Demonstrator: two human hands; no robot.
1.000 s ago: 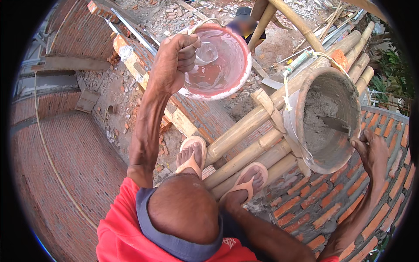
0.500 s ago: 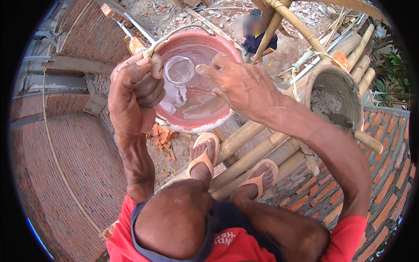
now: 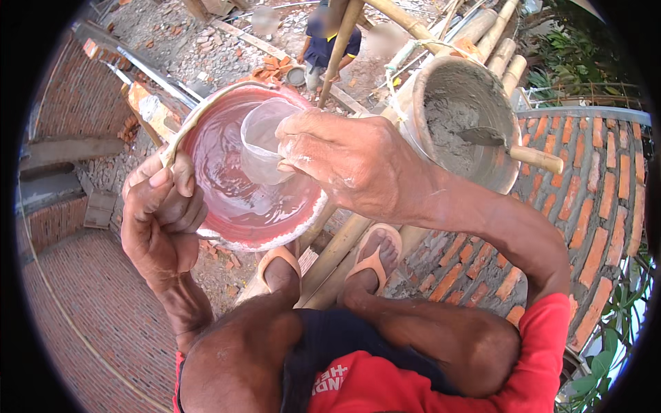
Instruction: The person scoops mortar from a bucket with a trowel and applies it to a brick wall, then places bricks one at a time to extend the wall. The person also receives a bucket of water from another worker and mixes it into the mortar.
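A pink-red bucket [image 3: 289, 233] of cloudy liquid hangs tilted in front of me. My left hand [image 3: 165, 213] is closed around its pale, bent handle [image 3: 189, 127] at the bucket's left side. Inside the bucket's opening, my right hand [image 3: 358, 162] grips a clear plastic cup [image 3: 256, 138] by its right side, fingers wrapped on the rim. The cup is tipped, with its lower part close to the rippling liquid; whether it holds any I cannot tell.
At right stands a bucket of grey mortar [image 3: 506, 177] with a trowel [image 3: 537, 159] in it. My sandalled feet rest on bamboo poles [image 3: 337, 258] above rubble. Brick walls [image 3: 585, 227] flank both sides. A person [image 3: 330, 48] stands below, beyond an upright pole.
My right hand, fingers beside the cup before, now holds it, tilted up from the liquid. Bucket and left hand appear shifted left, and the mortar bucket has also moved left in view.
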